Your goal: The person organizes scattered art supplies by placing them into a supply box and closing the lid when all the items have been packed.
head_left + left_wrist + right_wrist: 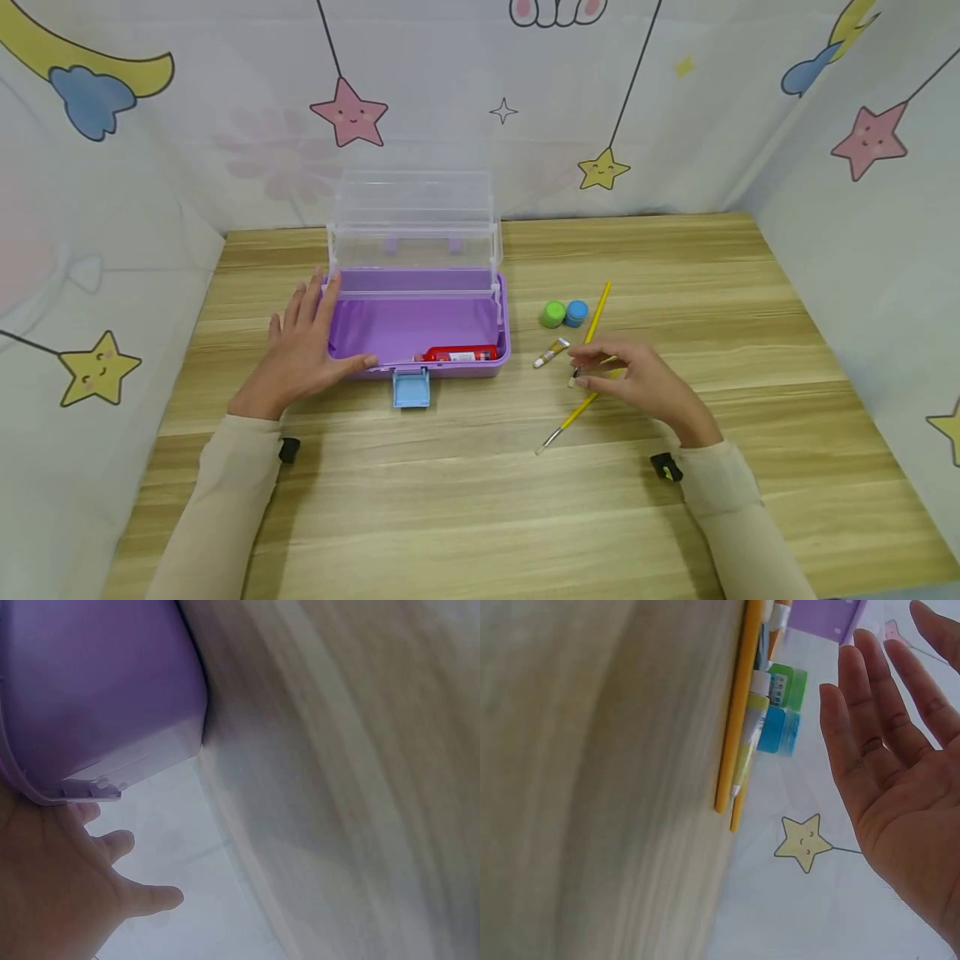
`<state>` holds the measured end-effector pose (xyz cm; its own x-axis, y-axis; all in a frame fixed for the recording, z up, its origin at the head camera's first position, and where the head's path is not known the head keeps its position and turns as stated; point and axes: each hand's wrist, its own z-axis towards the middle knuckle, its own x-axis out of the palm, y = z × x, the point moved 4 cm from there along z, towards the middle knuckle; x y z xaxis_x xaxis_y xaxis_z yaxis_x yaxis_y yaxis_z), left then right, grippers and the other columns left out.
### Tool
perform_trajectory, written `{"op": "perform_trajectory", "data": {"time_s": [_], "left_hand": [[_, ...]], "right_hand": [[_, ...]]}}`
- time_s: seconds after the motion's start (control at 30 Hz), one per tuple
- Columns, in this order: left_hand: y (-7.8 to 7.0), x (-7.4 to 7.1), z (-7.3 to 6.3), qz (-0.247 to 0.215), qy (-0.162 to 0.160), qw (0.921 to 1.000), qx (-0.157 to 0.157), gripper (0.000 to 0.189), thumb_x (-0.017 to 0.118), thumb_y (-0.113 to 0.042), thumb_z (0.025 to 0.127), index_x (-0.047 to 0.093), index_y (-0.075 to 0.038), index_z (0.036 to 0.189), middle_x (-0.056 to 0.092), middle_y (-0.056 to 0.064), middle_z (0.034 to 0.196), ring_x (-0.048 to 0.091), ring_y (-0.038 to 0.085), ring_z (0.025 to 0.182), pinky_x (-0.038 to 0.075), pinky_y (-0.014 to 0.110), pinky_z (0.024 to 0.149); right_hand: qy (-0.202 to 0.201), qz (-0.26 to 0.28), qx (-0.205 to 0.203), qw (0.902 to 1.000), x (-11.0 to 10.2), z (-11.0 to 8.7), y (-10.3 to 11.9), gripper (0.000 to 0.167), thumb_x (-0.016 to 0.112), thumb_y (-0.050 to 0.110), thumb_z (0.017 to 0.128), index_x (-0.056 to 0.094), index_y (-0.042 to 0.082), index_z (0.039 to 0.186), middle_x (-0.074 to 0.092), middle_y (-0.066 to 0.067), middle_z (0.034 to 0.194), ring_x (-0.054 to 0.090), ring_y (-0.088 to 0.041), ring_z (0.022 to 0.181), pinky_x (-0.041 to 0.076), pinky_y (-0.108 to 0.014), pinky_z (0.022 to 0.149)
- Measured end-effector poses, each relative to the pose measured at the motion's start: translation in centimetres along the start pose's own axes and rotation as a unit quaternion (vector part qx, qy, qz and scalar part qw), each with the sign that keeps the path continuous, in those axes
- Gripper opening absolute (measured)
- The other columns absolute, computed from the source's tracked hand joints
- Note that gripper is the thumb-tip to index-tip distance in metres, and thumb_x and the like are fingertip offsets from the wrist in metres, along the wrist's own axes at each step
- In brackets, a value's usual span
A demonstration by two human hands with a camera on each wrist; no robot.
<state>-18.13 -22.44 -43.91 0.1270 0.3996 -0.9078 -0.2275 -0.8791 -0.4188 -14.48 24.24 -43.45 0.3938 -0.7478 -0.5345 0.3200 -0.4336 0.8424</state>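
Observation:
My left hand [296,354] rests on the left end of a purple plastic box [507,333], fingers along its side and thumb over the front rim. The box's clear lid [416,200] stands raised, and a red tube [461,354] lies inside at the front. My right hand [645,379] hovers over two yellow paintbrushes [597,312], holding nothing, its fingers apart in the right wrist view. The nearer paintbrush [573,414] points toward the front left. Beneath the hand, a yellow paint tube [751,735] shows in the right wrist view but is mostly hidden from the head view.
A green paint jar [553,314] and a blue paint jar [577,313] stand right of the box. A small brownish paint tube [552,353] lies in front of them. The light blue latch [411,389] hangs down at the box's front. A patterned curtain [450,67] borders the wooden table [465,500].

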Motion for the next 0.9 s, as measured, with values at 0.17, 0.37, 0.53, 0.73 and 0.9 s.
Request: {"op": "perform_trajectory", "data": {"time_s": [0.17,0.37,0.53,0.73,0.9], "left_hand": [[0.0,0.0,0.0,0.0,-0.001,1.0,0.002,0.13,0.072,-0.074,0.085,-0.012,-0.025,0.171,-0.013,0.013,0.177,-0.004,0.051,0.16,0.004,0.088,0.111],[0.0,-0.1,0.0,0.001,-0.001,1.0,0.0,0.129,0.072,-0.074,0.085,-0.012,-0.026,0.171,-0.014,0.012,0.177,-0.004,0.051,0.16,0.004,0.088,0.111],[0.0,-0.2,0.0,0.001,-0.004,1.0,0.004,0.129,0.072,-0.074,0.085,-0.011,-0.025,0.171,-0.012,0.013,0.177,-0.002,0.052,0.159,0.005,0.089,0.11],[0.0,-0.1,-0.1,0.004,-0.003,1.0,0.002,0.129,0.071,-0.074,0.085,-0.011,-0.024,0.171,-0.013,0.013,0.177,-0.002,0.052,0.159,0.006,0.089,0.11],[0.0,-0.1,-0.1,0.005,-0.002,1.0,0.001,0.129,0.071,-0.074,0.085,-0.012,-0.025,0.171,-0.011,0.014,0.177,-0.002,0.052,0.159,0.006,0.089,0.111]], "right_hand": [[0.042,-0.006,-0.005,0.9991,0.9,-0.6,-0.3,0.03,0.082,0.006,0.094,0.075,0.001,0.122,0.077,-0.011,0.117,0.074,-0.03,0.104,0.061,-0.048,0.091],[0.067,-0.039,-0.025,0.9967,1.3,-0.9,-0.3,0.03,0.083,0.003,0.091,0.077,0.003,0.12,0.077,-0.006,0.116,0.073,-0.026,0.102,0.06,-0.045,0.092],[0.1,-0.131,-0.048,0.9852,1.5,-0.9,-0.1,0.03,0.085,0.004,0.088,0.08,0.009,0.117,0.077,0.001,0.114,0.071,-0.02,0.106,0.058,-0.043,0.094],[0.147,-0.212,-0.081,0.9628,1.9,-0.6,0.2,0.025,0.087,0.012,0.088,0.08,0.014,0.113,0.074,0.007,0.112,0.069,-0.015,0.105,0.058,-0.043,0.092],[0.173,-0.231,-0.087,0.9536,2.3,-0.3,0.5,0.026,0.088,0.017,0.088,0.081,0.018,0.113,0.07,0.009,0.109,0.068,-0.013,0.103,0.059,-0.04,0.089]]}}
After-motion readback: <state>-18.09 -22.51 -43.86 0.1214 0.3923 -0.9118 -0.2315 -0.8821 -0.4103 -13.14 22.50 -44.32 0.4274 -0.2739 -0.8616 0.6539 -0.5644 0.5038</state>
